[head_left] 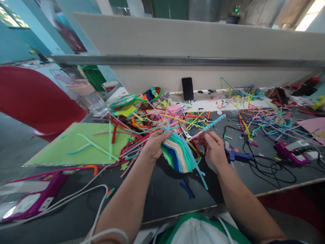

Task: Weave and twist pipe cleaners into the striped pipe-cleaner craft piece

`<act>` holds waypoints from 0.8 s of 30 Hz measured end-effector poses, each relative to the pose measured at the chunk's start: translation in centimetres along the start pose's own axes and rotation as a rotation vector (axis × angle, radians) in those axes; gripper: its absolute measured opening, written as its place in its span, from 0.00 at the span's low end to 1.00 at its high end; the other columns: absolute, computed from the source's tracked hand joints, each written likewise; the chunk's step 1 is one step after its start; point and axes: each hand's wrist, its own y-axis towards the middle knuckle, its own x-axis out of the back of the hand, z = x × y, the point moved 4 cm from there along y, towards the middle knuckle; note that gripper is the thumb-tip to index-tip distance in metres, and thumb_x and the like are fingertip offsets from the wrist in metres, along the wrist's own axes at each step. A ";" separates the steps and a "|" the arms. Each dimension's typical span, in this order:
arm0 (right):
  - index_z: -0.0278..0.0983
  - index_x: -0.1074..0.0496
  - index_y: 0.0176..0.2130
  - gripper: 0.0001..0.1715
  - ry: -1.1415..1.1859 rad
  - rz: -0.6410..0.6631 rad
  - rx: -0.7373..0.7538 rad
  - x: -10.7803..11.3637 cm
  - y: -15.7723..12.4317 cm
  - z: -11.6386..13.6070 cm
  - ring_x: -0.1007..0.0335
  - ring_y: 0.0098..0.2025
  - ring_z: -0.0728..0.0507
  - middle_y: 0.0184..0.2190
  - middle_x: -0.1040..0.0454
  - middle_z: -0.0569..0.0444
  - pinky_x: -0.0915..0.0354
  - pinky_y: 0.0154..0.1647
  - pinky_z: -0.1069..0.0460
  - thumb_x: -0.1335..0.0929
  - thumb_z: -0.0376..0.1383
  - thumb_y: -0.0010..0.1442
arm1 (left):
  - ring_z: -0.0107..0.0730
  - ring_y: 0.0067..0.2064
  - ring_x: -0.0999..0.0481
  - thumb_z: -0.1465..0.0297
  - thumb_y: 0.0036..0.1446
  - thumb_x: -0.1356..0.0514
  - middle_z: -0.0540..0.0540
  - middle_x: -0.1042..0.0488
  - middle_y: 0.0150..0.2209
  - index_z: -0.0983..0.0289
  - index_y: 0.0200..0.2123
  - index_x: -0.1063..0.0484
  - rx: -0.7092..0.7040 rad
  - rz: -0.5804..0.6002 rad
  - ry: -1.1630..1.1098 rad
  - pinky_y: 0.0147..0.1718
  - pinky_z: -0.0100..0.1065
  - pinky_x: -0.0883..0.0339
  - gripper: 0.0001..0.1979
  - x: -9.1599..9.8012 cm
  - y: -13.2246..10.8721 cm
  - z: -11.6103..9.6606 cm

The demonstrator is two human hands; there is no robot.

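Observation:
My left hand (156, 144) is closed on the upper left corner of a piece made of pipe cleaners (177, 152), with curved bands of green, blue, cream and teal. Light blue pipe cleaner ends stick out past its top and lower right. In my right hand (213, 147) a fuzzy pipe cleaner (212, 123), pale pink running into light blue, is pinched between thumb and fingers, its blue end pointing up and right. Scissors with red handles (200, 149) lie partly hidden between my hands. Just right of my right hand rests a blue glue gun (238, 156).
Loose pipe cleaners (269, 118) are heaped across the back and right. A green sheet (56, 144) lies left, near a clear bottle (91, 96). A phone (187, 88) leans on the partition. Cords and purple power strips (291, 154) lie at both sides.

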 end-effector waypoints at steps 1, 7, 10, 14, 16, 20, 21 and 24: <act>0.41 0.24 0.40 0.17 -0.009 0.038 -0.013 -0.2 -0.1 0.0 0.26 0.33 0.42 0.33 0.22 0.52 0.31 0.40 0.45 0.29 0.47 0.52 | 0.32 0.24 0.23 0.69 0.38 0.28 0.54 0.22 0.24 0.68 0.26 0.26 -0.003 0.004 -0.001 0.27 0.31 0.27 0.13 0.1 0.0 -0.1; 0.39 0.23 0.34 0.15 -0.228 0.158 -0.053 -0.6 -0.2 -0.1 0.29 0.29 0.46 0.27 0.24 0.53 0.34 0.34 0.50 0.30 0.47 0.53 | 0.34 0.25 0.23 0.66 0.39 0.28 0.57 0.22 0.25 0.69 0.26 0.25 -0.040 -0.007 0.010 0.29 0.33 0.27 0.14 0.5 0.2 -0.2; 0.37 0.24 0.26 0.16 -0.420 0.115 -0.036 -0.5 0.0 -0.6 0.32 0.26 0.46 0.22 0.25 0.53 0.37 0.29 0.51 0.29 0.48 0.51 | 0.34 0.25 0.23 0.65 0.38 0.28 0.57 0.22 0.26 0.69 0.27 0.25 -0.070 -0.013 0.025 0.29 0.34 0.27 0.16 0.6 0.3 0.0; 0.37 0.27 0.21 0.15 -0.460 0.097 -0.027 -0.5 -0.1 -0.6 0.35 0.22 0.47 0.18 0.28 0.54 0.39 0.26 0.52 0.29 0.45 0.50 | 0.33 0.25 0.23 0.65 0.39 0.28 0.55 0.22 0.25 0.68 0.27 0.26 -0.078 -0.008 0.035 0.29 0.33 0.28 0.15 0.5 0.3 0.3; 0.38 0.25 0.22 0.11 -0.347 0.189 -0.033 -0.6 -0.3 -0.3 0.33 0.23 0.46 0.19 0.27 0.53 0.38 0.27 0.51 0.30 0.41 0.51 | 0.32 0.25 0.23 0.66 0.39 0.28 0.54 0.22 0.25 0.68 0.27 0.26 -0.065 -0.004 0.028 0.30 0.32 0.28 0.14 0.3 0.1 0.2; 0.37 0.22 0.29 0.10 -0.055 0.285 -0.078 -0.5 -0.3 0.4 0.30 0.26 0.44 0.23 0.24 0.51 0.36 0.29 0.50 0.33 0.37 0.48 | 0.32 0.26 0.23 0.68 0.40 0.29 0.54 0.22 0.25 0.67 0.27 0.26 -0.030 0.064 -0.020 0.31 0.33 0.28 0.13 -0.2 -0.4 -0.1; 0.37 0.22 0.30 0.10 -0.020 0.260 -0.103 -0.3 -0.2 0.4 0.30 0.26 0.44 0.23 0.24 0.51 0.36 0.28 0.50 0.33 0.37 0.48 | 0.31 0.26 0.23 0.69 0.40 0.29 0.53 0.22 0.25 0.67 0.27 0.26 -0.032 0.080 -0.034 0.31 0.33 0.28 0.12 -0.3 -0.6 -0.2; 0.38 0.23 0.32 0.10 0.004 0.219 -0.231 -0.4 0.2 -0.1 0.31 0.24 0.46 0.23 0.25 0.53 0.38 0.25 0.52 0.30 0.39 0.49 | 0.31 0.26 0.23 0.70 0.40 0.29 0.52 0.23 0.25 0.66 0.28 0.25 -0.007 0.130 -0.016 0.30 0.31 0.28 0.12 -0.8 -1.0 -0.1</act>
